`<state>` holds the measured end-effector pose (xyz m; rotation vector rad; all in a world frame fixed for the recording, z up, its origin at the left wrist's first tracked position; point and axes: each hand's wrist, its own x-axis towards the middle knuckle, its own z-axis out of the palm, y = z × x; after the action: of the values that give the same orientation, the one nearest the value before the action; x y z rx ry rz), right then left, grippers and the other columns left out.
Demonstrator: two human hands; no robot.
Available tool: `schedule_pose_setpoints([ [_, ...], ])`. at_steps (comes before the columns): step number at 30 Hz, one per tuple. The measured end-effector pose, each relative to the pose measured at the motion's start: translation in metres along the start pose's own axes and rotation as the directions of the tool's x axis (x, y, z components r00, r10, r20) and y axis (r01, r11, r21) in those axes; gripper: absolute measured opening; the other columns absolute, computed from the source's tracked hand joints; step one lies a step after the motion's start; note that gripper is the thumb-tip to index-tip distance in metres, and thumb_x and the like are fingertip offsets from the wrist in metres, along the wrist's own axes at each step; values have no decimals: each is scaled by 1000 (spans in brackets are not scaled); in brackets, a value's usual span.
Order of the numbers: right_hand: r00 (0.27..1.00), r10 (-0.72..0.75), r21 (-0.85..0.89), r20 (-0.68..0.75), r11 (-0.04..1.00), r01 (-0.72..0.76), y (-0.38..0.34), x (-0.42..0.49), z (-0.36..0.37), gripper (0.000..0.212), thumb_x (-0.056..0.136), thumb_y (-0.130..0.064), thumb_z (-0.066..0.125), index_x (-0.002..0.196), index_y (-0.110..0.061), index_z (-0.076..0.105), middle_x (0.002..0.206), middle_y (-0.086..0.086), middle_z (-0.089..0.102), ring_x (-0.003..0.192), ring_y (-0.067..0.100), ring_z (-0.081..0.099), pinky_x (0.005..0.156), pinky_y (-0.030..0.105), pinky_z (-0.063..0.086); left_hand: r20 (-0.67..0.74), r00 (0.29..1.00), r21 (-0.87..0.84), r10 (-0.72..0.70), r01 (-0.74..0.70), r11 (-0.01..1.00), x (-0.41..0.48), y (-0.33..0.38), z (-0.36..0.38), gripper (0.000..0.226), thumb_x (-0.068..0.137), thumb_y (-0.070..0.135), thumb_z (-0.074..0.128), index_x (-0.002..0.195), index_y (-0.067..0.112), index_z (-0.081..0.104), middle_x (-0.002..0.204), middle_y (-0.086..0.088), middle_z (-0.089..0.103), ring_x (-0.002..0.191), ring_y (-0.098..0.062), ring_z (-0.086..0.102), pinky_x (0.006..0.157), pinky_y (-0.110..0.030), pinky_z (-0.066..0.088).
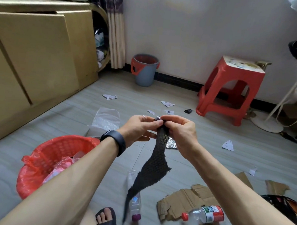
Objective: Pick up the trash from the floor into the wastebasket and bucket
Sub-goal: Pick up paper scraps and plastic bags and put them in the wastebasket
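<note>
A long strip of dark honeycomb packing paper [155,163] hangs in the middle of the view. My left hand [140,129] and my right hand [180,131] both pinch its bunched top end, held above the floor. To my lower left stands the red wastebasket [50,157] lined with a red bag, holding pink and clear plastic. Against the far wall is the grey bucket [144,70] with red handles. On the floor lie a clear bottle with a purple cap [135,203], a bottle with a red cap [205,214], torn cardboard [186,200], a silver foil scrap [171,144] and several paper scraps [168,103].
A red plastic stool [230,89] stands at the right by the wall. A tan cabinet [32,57] runs along the left. A clear plastic bag [105,120] lies ahead on the left. A white stand base [267,122] and a dark bag [286,205] are at the right. My sandalled foot [107,220] is below.
</note>
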<state>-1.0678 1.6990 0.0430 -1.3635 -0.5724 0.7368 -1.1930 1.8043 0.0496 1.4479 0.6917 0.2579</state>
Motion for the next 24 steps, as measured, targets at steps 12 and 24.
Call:
schedule_pose_setpoints([
  [12, 977, 164, -3, 137, 986, -165, -1, -3, 1, 28, 90, -23, 74, 109, -3, 71, 98, 13, 75, 74, 22, 73, 62, 25, 56, -96, 991, -75, 94, -101, 992, 7, -7, -4, 17, 85, 0, 70, 93, 15, 70, 86, -6, 75, 68, -18, 68, 65, -28, 54],
  [24, 994, -92, -195, -63, 978, 78, 5, 10, -7, 16, 77, -2, 81, 85, -15, 78, 90, 4, 77, 88, 22, 75, 90, 41, 59, 43, 987, 21, -156, 156, 988, 8, -12, -10, 24, 85, 27, 75, 107, 19, 68, 97, -1, 67, 65, -11, 64, 56, -20, 49],
])
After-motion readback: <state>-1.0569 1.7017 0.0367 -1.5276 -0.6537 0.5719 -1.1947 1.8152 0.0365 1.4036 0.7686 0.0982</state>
